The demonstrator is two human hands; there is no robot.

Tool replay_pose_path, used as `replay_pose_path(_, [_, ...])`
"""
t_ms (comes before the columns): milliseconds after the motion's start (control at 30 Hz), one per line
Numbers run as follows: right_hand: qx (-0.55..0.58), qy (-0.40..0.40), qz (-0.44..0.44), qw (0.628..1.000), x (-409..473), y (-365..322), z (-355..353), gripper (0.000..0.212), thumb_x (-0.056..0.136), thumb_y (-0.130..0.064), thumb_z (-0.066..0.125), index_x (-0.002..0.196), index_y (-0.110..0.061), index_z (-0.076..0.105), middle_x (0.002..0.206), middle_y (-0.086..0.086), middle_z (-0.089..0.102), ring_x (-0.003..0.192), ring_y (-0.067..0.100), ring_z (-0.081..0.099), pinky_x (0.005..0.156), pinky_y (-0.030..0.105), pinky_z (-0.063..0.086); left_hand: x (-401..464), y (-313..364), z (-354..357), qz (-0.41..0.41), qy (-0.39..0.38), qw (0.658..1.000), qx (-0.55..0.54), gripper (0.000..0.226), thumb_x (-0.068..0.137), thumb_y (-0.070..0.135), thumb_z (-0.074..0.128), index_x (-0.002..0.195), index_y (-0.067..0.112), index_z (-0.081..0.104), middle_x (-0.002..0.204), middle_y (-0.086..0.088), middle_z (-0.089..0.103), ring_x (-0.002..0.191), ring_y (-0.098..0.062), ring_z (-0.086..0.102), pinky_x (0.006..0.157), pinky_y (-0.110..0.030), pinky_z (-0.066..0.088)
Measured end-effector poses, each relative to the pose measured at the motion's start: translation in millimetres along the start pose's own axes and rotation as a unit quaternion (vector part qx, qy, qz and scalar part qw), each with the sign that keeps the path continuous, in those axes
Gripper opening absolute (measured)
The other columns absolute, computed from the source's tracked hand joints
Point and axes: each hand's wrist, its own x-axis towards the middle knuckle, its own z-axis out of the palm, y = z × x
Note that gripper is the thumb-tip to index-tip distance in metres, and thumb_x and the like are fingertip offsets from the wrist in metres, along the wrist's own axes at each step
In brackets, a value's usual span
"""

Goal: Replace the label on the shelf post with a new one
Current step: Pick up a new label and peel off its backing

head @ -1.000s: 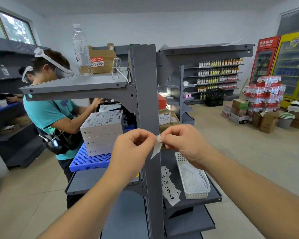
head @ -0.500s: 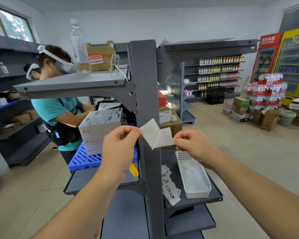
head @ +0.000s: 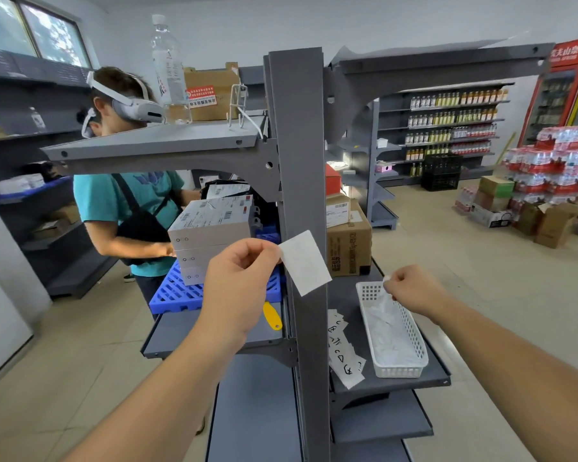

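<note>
A grey upright shelf post [head: 297,135] stands straight ahead. My left hand [head: 241,281] pinches a blank white label [head: 306,263] by its left corner, holding it in front of the post at chest height. My right hand [head: 411,290] is over the near end of a white plastic basket [head: 411,348] on the right shelf, fingers pinched on a thin white backing strip [head: 386,296] that hangs into the basket. White label sheets with handwritten marks [head: 342,358] lie on the shelf beside the post.
A person in a teal shirt with a headset [head: 131,195] works at the shelf's left side. Grey boxes [head: 211,235] sit on a blue pallet [head: 181,291]; a yellow tag [head: 272,316] hangs nearby. A cardboard box [head: 347,245] stands behind the basket. Open tiled floor lies to the right.
The two hands pulled the label and its backing apart. My right hand moved down and right to the basket with the backing strip; my left hand keeps the label at the post.
</note>
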Motion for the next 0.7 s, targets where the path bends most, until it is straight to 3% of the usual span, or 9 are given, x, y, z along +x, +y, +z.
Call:
replay_pose_path(100, [-0.090,-0.030,0.000,0.996,9,10,11,0.028,0.091,-0.021,0.060,0.066,-0.011,0.055,0.064,0.008,0.055,0.061,0.023,0.053,0.055,0.029,0.039,-1,-2,0,-0.001,-0.006,1.000,0.020,0.018,0.095,0.008,0.067,0.080,0.013,0.076,0.064,0.013,0.072,0.053,0.005,0.058,0.055,-0.007,0.044])
replay_pose_path(233, [-0.158,-0.046,-0.002,0.986,19,22,24,0.033,0.096,-0.026,0.057,0.067,-0.011,0.058,0.068,0.005,0.061,0.070,0.024,0.063,0.055,0.030,0.044,0,-8,-6,0.002,-0.018,0.999,0.041,0.019,0.094,0.015,0.070,0.077,0.022,0.077,0.085,-0.010,0.077,0.074,-0.012,0.063,0.067,-0.019,0.053])
replay_pose_path(333, [-0.184,-0.046,-0.011,0.982,25,27,34,0.034,0.098,-0.027,0.054,0.067,-0.014,0.055,0.070,0.003,0.060,0.068,0.020,0.062,0.054,0.029,0.044,1,-10,-11,0.007,-0.020,0.999,0.050,0.019,0.094,0.016,0.071,0.077,0.024,0.077,0.087,-0.010,0.077,0.077,-0.014,0.064,0.068,-0.017,0.053])
replay_pose_path(467, [-0.222,-0.054,-0.005,0.974,35,36,44,0.027,0.096,-0.030,0.055,0.096,-0.009,0.072,0.088,0.005,0.068,0.070,0.018,0.064,0.058,0.028,0.052,1,-14,-13,-0.001,-0.016,0.997,0.072,0.019,0.093,0.017,0.071,0.077,0.026,0.076,0.086,-0.007,0.078,0.076,-0.010,0.065,0.068,-0.017,0.052])
replay_pose_path(567, [-0.248,-0.059,-0.010,0.967,41,43,49,0.026,0.088,-0.035,0.059,0.094,-0.014,0.072,0.089,0.007,0.071,0.076,0.023,0.067,0.068,0.034,0.061,1,-17,-13,-0.001,-0.016,0.997,0.081,0.017,0.093,0.017,0.071,0.079,0.025,0.077,0.087,-0.007,0.078,0.077,-0.009,0.065,0.070,-0.014,0.052])
replay_pose_path(700, [-0.251,-0.052,-0.019,0.966,46,47,53,0.024,0.088,-0.032,0.059,0.094,-0.013,0.071,0.085,0.006,0.068,0.076,0.024,0.066,0.063,0.032,0.056,2,-19,-13,-0.006,-0.011,0.996,0.085,0.017,0.093,0.017,0.072,0.079,0.026,0.076,0.088,-0.005,0.079,0.080,-0.015,0.069,0.069,-0.010,0.053])
